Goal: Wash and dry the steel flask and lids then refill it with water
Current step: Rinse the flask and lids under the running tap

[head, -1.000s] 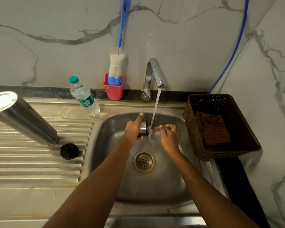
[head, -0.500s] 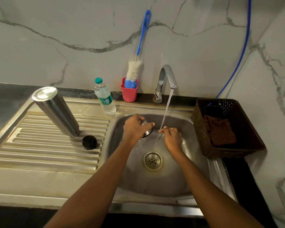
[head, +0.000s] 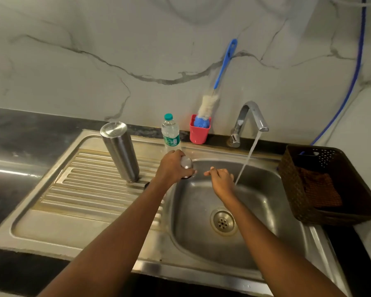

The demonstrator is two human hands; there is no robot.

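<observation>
Head view: the left hand (head: 171, 169) curls its fingers over the small steel lid (head: 186, 162) at the left rim of the sink (head: 201, 249). The right hand (head: 222, 180) hangs relaxed, apparently empty, beside the tap stream (head: 247, 159). The steel flask (head: 120, 151) stands upside down on the draining board (head: 77, 189). Wet polished steel is rigid, light and probably slippery: grip the lid round its edge and the flask round mid-body

Flask (head: 120, 151) and bottle (head: 171, 133) on sink top (head: 73, 213)

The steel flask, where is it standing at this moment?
In the head view, the steel flask stands on the ribbed drainboard, left of the sink basin, near the plastic water bottle.
</observation>
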